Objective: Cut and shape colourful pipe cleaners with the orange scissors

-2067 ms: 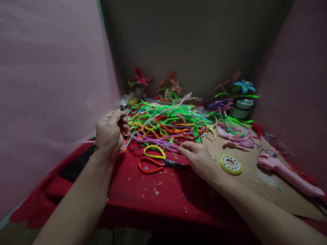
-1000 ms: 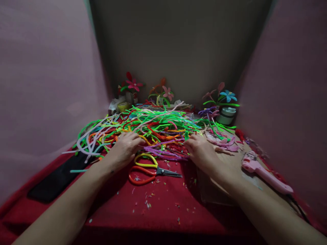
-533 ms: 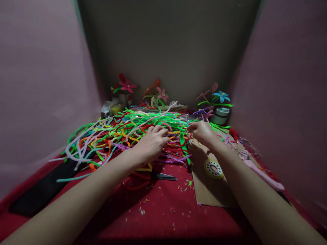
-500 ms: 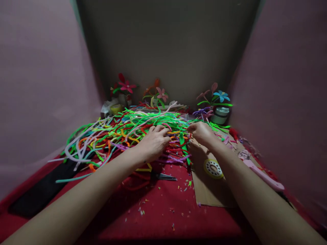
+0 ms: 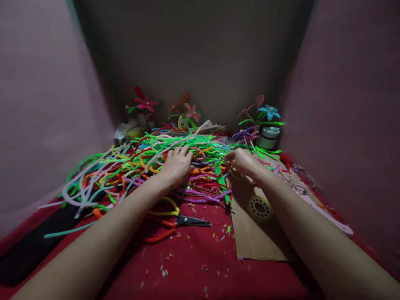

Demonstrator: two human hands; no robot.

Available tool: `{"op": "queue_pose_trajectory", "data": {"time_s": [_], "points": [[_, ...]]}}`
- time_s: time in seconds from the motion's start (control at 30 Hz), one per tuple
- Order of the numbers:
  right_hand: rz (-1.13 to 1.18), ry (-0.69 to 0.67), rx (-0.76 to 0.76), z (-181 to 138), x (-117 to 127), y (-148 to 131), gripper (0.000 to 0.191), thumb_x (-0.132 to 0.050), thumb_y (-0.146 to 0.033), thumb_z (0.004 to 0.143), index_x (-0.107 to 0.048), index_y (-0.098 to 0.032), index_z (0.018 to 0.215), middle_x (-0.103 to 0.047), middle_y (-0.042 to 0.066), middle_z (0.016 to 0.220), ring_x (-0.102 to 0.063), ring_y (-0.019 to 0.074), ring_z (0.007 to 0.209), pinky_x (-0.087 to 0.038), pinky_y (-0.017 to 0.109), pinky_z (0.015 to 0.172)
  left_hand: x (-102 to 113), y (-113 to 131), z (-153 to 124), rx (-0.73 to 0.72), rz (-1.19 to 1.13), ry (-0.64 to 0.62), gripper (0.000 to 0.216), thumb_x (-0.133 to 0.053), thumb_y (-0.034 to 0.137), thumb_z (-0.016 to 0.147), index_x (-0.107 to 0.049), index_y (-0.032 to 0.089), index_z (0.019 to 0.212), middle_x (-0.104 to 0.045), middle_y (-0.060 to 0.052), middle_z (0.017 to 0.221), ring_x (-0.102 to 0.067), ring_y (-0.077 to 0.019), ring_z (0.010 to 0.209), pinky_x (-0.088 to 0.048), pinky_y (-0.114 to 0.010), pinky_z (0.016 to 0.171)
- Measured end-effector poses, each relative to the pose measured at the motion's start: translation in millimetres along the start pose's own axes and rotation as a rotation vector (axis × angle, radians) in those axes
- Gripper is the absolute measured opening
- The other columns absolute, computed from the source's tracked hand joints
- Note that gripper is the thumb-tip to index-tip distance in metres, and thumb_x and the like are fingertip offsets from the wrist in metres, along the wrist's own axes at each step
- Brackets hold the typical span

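A big tangle of coloured pipe cleaners [image 5: 131, 160] covers the back of a red cloth [image 5: 193, 266]. My left hand [image 5: 176, 166] lies flat on the heap with its fingers stretched forward. My right hand [image 5: 242, 160] is at the heap's right edge, its fingertips pinched together on some strands there. Scissors [image 5: 175, 218] with yellow and orange handles lie on the cloth just under my left forearm, blades pointing right.
A brown cardboard sheet [image 5: 259, 243] with a yellow tape ring [image 5: 259, 207] lies under my right arm. A pink glue gun [image 5: 325, 214] lies at the right. Pipe-cleaner flowers [image 5: 143, 103] and a small jar [image 5: 268, 137] stand along the back wall. A black strip [image 5: 31, 250] lies at the left.
Both hands have moved from near the scissors forward onto the heap. The left hand has slid left and flattened; the right stays pinched at the heap's right edge.
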State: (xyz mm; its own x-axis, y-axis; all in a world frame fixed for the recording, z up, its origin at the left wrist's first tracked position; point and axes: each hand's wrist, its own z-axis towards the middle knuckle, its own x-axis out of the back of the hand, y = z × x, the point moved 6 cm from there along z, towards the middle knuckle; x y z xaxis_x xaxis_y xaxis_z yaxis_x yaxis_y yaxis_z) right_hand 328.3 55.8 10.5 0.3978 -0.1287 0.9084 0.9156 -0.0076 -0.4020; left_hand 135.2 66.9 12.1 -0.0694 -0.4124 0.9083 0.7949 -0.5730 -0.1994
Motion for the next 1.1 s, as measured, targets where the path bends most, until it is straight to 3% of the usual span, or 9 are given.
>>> {"op": "queue_pose_trajectory", "data": {"time_s": [0.17, 0.27, 0.43, 0.53, 0.7, 0.9, 1.1], "points": [[0.049, -0.009, -0.062, 6, 0, 6, 0.037, -0.050, 0.000, 0.062, -0.073, -0.017, 0.086, -0.070, 0.007, 0.080, -0.061, 0.0166, 0.072, -0.036, 0.020, 0.053, -2, -10, 3, 0.003, 0.010, -0.009, 0.035, -0.048, 0.022, 0.080, -0.053, 0.013, 0.113, -0.048, -0.018, 0.123, -0.042, -0.0317, 0.109, -0.038, -0.046, 0.086], [0.089, -0.003, -0.102, 10, 0, 6, 0.041, -0.048, 0.000, 0.065, -0.071, -0.017, 0.094, -0.071, 0.006, 0.084, -0.062, 0.0152, 0.071, -0.037, 0.019, 0.052, -5, -17, 7, -0.015, -0.006, 0.000, 0.024, -0.042, 0.021, 0.084, -0.060, 0.014, 0.099, -0.055, -0.014, 0.105, -0.047, -0.0263, 0.098, -0.041, -0.040, 0.081], [0.133, -0.027, -0.125, 13, -5, 5, 0.035, -0.048, -0.002, 0.069, -0.071, -0.015, 0.093, -0.071, 0.005, 0.076, -0.061, 0.0122, 0.058, -0.039, 0.018, 0.049, -6, -25, 9, -0.037, -0.080, 0.044, 0.026, -0.039, 0.024, 0.086, -0.063, 0.016, 0.082, -0.056, -0.010, 0.087, -0.051, -0.0213, 0.084, -0.043, -0.034, 0.075], [0.116, -0.024, -0.105, 17, -8, 5, 0.029, -0.051, -0.004, 0.069, -0.072, -0.015, 0.087, -0.070, 0.006, 0.071, -0.061, 0.0138, 0.058, -0.040, 0.020, 0.052, -6, -29, 9, -0.014, -0.119, 0.068, 0.026, -0.040, 0.024, 0.086, -0.064, 0.017, 0.078, -0.056, -0.008, 0.084, -0.052, -0.0197, 0.082, -0.043, -0.032, 0.074], [0.044, 0.033, -0.059, 28, -10, 6, 0.030, -0.058, -0.006, 0.066, -0.072, -0.016, 0.089, -0.071, 0.009, 0.081, -0.063, 0.0194, 0.078, -0.042, 0.022, 0.064, -10, -38, 10, 0.044, -0.152, 0.119, 0.026, -0.040, 0.021, 0.084, -0.066, 0.015, 0.082, -0.059, -0.009, 0.085, -0.053, -0.0188, 0.081, -0.043, -0.031, 0.075], [-0.051, 0.021, -0.036, 34, -15, 2, 0.024, -0.056, -0.012, 0.070, -0.071, -0.019, 0.086, -0.070, 0.008, 0.083, -0.063, 0.0200, 0.080, -0.042, 0.023, 0.064, -12, -45, 9, 0.101, -0.187, 0.128, 0.029, -0.038, 0.021, 0.084, -0.067, 0.016, 0.088, -0.061, -0.008, 0.087, -0.056, -0.0184, 0.081, -0.044, -0.028, 0.072], [-0.153, -0.022, -0.042, 32, -22, -11, 0.018, -0.060, -0.012, 0.064, -0.071, -0.014, 0.078, -0.069, 0.014, 0.084, -0.063, 0.0263, 0.085, -0.042, 0.026, 0.066, -16, -50, 10, 0.130, -0.204, 0.100, 0.030, -0.040, 0.020, 0.082, -0.069, 0.015, 0.086, -0.062, -0.009, 0.086, -0.057, -0.0192, 0.080, -0.045, -0.028, 0.073]]}}
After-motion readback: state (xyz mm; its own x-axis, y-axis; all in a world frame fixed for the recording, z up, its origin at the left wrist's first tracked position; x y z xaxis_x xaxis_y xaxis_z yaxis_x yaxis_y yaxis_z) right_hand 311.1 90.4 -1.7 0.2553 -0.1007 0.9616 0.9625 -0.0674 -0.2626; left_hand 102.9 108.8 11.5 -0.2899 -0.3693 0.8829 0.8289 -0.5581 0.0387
